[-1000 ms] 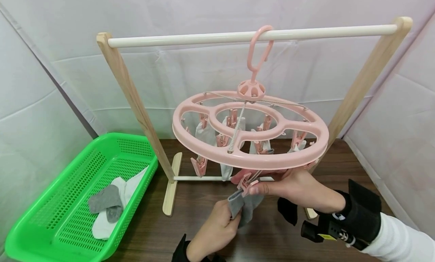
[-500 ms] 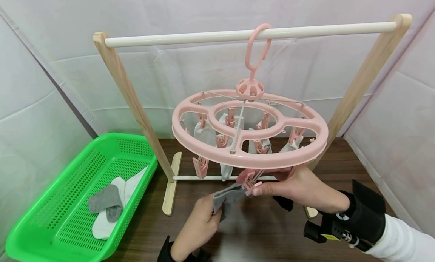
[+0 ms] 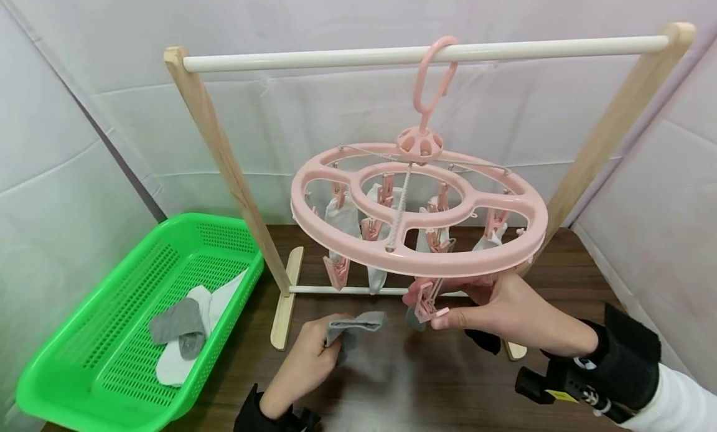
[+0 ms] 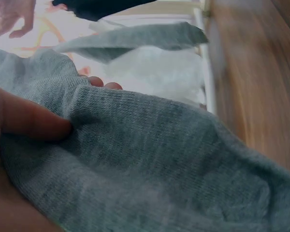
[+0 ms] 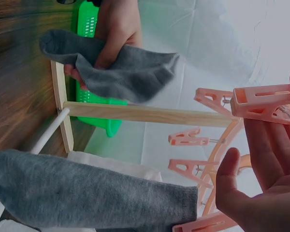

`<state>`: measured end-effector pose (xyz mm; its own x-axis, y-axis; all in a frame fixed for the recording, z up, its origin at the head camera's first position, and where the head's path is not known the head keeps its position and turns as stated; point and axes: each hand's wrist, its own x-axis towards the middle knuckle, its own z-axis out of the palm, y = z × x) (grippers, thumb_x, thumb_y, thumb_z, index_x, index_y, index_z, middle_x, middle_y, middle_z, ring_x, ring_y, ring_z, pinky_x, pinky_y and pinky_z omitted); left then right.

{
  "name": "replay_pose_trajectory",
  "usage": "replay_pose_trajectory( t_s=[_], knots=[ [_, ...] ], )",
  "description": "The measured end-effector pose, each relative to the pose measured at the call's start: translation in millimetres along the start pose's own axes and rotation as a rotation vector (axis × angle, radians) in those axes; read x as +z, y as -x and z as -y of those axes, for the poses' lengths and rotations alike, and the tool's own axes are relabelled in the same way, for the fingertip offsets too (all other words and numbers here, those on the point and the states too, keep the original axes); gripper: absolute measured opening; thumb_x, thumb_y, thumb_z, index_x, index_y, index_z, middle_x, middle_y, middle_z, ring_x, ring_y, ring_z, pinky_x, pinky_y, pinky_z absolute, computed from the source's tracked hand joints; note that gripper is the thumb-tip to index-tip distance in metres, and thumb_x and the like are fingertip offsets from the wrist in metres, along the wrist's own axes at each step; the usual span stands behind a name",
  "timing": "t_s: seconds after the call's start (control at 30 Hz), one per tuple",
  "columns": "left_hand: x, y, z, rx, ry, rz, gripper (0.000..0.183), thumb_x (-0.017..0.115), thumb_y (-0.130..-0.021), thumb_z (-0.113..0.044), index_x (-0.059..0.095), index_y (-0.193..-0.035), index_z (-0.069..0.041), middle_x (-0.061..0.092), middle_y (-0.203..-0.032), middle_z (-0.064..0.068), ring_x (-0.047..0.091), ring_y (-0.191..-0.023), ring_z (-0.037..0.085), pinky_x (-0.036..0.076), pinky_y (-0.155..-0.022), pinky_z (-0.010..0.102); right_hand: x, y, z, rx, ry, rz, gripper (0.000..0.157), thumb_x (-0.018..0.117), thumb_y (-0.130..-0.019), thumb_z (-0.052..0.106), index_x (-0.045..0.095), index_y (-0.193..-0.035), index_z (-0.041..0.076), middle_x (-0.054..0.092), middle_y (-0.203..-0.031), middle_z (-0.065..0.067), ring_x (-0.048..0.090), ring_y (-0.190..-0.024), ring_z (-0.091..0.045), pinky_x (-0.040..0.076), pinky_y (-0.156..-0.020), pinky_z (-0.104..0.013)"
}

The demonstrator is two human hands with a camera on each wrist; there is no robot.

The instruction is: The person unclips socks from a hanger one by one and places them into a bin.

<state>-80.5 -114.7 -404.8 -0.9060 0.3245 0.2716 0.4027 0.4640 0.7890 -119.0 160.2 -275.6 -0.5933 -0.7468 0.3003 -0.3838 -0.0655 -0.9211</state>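
Note:
A grey sock (image 3: 355, 325) is pinched between the thumb and fingers of my left hand (image 3: 308, 355), low and left of the pink clip hanger (image 3: 426, 267). It is apart from the clothespins. My right hand (image 3: 506, 307) holds a pink clothespin (image 3: 427, 302) at the hanger's front rim, the thumb on its near side. Nothing shows in that clothespin's jaws in the right wrist view. A second grey sock (image 5: 92, 191) hangs from another clip (image 5: 205, 223) beside the right hand. Several white socks (image 3: 343, 217) hang from inner clips.
A green basket (image 3: 53, 357) stands at the left, with a grey sock (image 3: 178, 323) and white socks (image 3: 175, 365) in it. The hanger hooks over the white bar (image 3: 313, 60) of a wooden stand (image 3: 224, 152). A dark piece (image 3: 483, 340) shows below the right hand.
The grey sock in my left hand has come out of the clothespin's jaws. My left hand has moved left with it. My right hand stays at the clothespin.

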Motion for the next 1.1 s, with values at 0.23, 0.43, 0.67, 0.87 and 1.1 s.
replay_pose_trajectory(
  t_s=[0.23,0.43,0.67,0.87,1.1],
  knots=[
    [-16.9,7.5,8.6,0.121,-0.122,0.029,0.052,0.05,-0.07,0.024,0.071,-0.106,-0.008,0.068,-0.096,-0.001,0.063,-0.088,0.012,0.051,-0.076,0.031,0.2,9.0,-1.6,0.05,0.039,0.008,0.036,0.064,-0.088,-0.01,0.06,-0.12,0.006,0.065,-0.106,-0.011,0.059,-0.091,-0.024,0.049,-0.082,-0.034],
    [-33.2,19.5,8.0,0.136,-0.189,0.011,0.051,0.055,-0.068,0.024,0.071,-0.1,-0.012,0.065,-0.092,-0.004,0.062,-0.084,0.011,0.05,-0.071,0.029,-1.9,13.7,-5.4,0.038,0.052,0.003,0.037,0.063,-0.088,-0.012,0.061,-0.12,0.006,0.064,-0.103,-0.011,0.056,-0.089,-0.021,0.048,-0.08,-0.033],
    [-54.9,23.9,3.4,0.207,-0.301,-0.076,0.051,0.058,-0.061,0.025,0.07,-0.094,-0.012,0.065,-0.089,-0.006,0.061,-0.079,0.009,0.051,-0.067,0.028,-6.5,20.2,-8.5,0.051,0.056,-0.014,0.038,0.063,-0.087,-0.012,0.062,-0.121,0.005,0.064,-0.109,-0.012,0.059,-0.091,-0.021,0.05,-0.08,-0.033],
    [-78.3,25.1,1.1,0.214,-0.411,-0.132,0.056,0.057,-0.057,0.026,0.071,-0.096,-0.012,0.063,-0.089,-0.007,0.059,-0.077,0.008,0.048,-0.063,0.027,-12.8,23.9,-10.4,-0.078,0.069,0.009,0.042,0.061,-0.085,-0.017,0.058,-0.124,-0.002,0.064,-0.11,-0.014,0.059,-0.09,-0.021,0.05,-0.078,-0.031],
    [-108.0,24.9,-0.5,0.202,-0.454,-0.156,0.057,0.051,-0.059,0.03,0.07,-0.096,-0.009,0.064,-0.091,-0.004,0.06,-0.078,0.01,0.046,-0.062,0.027,-18.5,28.3,-9.2,-0.096,0.057,-0.004,0.042,0.06,-0.086,-0.018,0.058,-0.125,-0.004,0.064,-0.114,-0.016,0.06,-0.092,-0.022,0.05,-0.08,-0.029]
  ],
)
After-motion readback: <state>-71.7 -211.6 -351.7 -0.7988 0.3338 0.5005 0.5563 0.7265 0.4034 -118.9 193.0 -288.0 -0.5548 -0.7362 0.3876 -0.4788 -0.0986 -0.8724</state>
